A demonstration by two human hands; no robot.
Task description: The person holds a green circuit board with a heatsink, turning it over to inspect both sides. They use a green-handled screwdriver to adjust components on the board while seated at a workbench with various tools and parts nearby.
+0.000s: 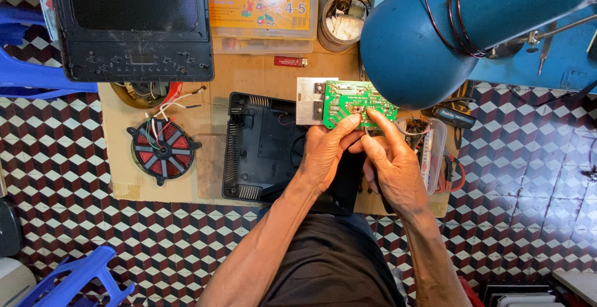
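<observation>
Setting: small electronics repair workshop, set up at floor level. Evidence: low wooden work board [261, 77] laid over a patterned tile floor [522, 176] in red, black and white. On the board: opened black appliance base [258, 148]; separate black appliance top panel [130, 24]; bare induction coil [163, 150] with loose coloured wires; green circuit board [357, 103] mounted to a metal heat sink [308, 100]. Blue desk lamp [416, 40] hangs over the work spot. Clear plastic tub of small tools and parts [432, 151] at the board's right edge; round tin of oddments [344, 18] and a flat plastic parts case [264, 9] at the far side. Blue plastic stools [74, 279] stand nearby.
</observation>
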